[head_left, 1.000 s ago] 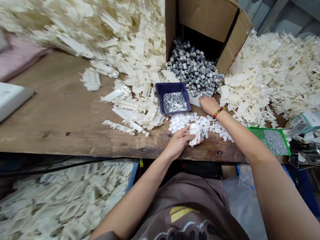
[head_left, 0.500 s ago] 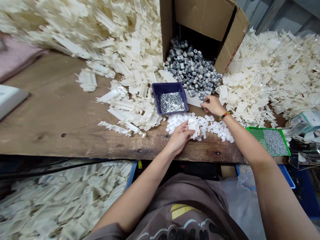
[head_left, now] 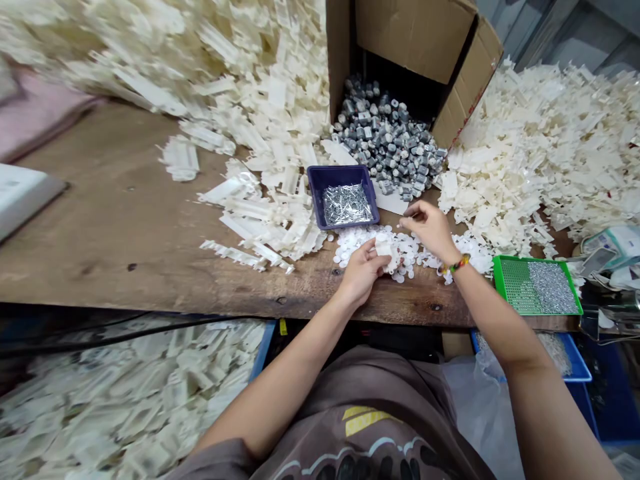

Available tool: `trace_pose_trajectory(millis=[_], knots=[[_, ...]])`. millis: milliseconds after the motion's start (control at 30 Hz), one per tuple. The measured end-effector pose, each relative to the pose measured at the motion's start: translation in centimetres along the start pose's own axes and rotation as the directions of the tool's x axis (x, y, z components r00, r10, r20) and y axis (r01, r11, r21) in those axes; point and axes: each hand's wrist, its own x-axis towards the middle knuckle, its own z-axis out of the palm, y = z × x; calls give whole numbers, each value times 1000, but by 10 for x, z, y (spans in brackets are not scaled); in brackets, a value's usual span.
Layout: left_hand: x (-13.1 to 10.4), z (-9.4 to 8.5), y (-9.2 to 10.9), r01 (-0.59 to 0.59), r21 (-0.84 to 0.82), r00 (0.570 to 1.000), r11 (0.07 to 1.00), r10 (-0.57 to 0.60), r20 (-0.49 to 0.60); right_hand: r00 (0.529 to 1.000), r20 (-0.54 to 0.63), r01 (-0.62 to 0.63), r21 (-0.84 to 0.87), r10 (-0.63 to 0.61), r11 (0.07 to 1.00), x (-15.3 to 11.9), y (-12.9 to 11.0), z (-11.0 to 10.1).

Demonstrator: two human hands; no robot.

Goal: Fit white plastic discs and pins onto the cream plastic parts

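Note:
My left hand (head_left: pixel 361 275) is closed around a small white plastic part (head_left: pixel 384 249), just above a spread of round white discs (head_left: pixel 350 241). To the right, over the far side of the discs, my right hand (head_left: pixel 429 230) has its thumb and fingertips drawn together in a pinch. Whatever is between those fingertips is too small to make out. A dark purple tray (head_left: pixel 315 193) of thin metal pins stands beyond my left hand. Beyond my right hand lies a heap of grey, block-like pieces (head_left: pixel 395 143), spilling out of a cardboard box (head_left: pixel 417 33).
Cream plastic parts (head_left: pixel 270 113) are heaped at the back left, and another pile (head_left: pixel 545 153) fills the right. A green tray (head_left: pixel 515 287) of small metal pieces sits by the wooden table's (head_left: pixel 150 280) front edge. Below left is a bin of plastic parts (head_left: pixel 150 407).
My right hand has drawn back slightly from the grey pieces, toward me and the discs. My left hand keeps hold of the white plastic part. The whole view has shifted slightly.

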Motion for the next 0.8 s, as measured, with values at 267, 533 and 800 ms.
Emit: trace_pose_trajectory(millis=[267,533,800], knots=[[-10,7,-22,-269,23,943,963,268,-196,947,-209,189,-246,-242,951,-79,-22,45],[-22,10,-29,-194,-53,967,980,182,-177,922,-362,84,-165,-139,983,-103,-23,55],[-25,-1,2,140,-142,985,980,-122,126,916,-366,-291,-329,163,898,22,32,-41]])
